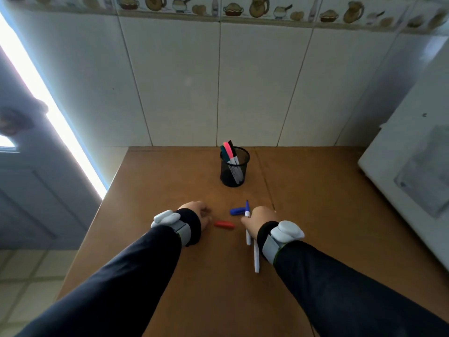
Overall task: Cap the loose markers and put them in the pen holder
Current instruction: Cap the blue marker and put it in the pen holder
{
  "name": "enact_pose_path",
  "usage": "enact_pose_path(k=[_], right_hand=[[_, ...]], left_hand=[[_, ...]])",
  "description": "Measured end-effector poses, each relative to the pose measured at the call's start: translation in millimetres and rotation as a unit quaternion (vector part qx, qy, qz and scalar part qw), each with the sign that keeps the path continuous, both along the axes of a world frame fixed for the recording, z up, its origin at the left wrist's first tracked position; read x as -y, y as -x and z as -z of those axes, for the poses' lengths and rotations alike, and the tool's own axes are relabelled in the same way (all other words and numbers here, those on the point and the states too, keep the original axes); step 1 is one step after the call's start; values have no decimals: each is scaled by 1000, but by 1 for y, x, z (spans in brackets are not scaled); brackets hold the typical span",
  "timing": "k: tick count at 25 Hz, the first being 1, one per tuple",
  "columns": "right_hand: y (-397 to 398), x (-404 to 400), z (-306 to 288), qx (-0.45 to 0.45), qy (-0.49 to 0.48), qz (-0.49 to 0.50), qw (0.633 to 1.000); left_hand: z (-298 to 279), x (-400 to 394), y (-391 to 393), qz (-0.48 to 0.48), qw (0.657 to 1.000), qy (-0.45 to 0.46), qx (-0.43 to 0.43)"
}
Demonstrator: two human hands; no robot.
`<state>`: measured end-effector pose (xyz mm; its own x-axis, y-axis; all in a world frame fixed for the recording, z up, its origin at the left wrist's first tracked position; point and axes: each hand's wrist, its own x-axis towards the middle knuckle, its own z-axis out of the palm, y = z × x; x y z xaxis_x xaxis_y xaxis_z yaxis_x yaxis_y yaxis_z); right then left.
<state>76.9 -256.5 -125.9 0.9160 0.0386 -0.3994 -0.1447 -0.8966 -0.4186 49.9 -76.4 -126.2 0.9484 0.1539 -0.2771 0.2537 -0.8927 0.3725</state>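
on the brown table (170, 181), the right hand (261, 221) is closed around an uncapped blue marker (247, 210), tip pointing away. a blue cap (237, 211) lies just beside that tip and a red cap (224, 224) sits between the hands. the left hand (198, 214) rests curled, whether it holds anything i cannot tell. a second white marker (256, 260) lies by the right wrist. further back, unobstructed, the black mesh pen holder (234, 170) holds capped markers; a white appliance (408, 171) stands at the right.

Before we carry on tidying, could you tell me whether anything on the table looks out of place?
Yes: a blue cap and a red cap lie loose on the table, and the right hand holds an uncapped blue marker.
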Motion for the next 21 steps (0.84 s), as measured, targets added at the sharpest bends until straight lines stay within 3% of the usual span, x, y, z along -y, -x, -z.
enact_pose_path(k=[5,10,13,17,21], right_hand=[[-28,20,-10,85,-61,19,994],[-54,41,-5,79,-71,3,994],[-65,48,-2,75,-54,-21,995],[-58,39,-4,64,-89,-46,993],[-41,23,-19,103,-108,-113,982]], left_hand=[[-5,42,-41,72,997,-20,-3],[8,56,-77,163,979,-85,-88],[10,52,-84,153,982,-77,-78],[9,33,-74,-3,996,82,16],[0,4,-61,-197,929,305,75]])
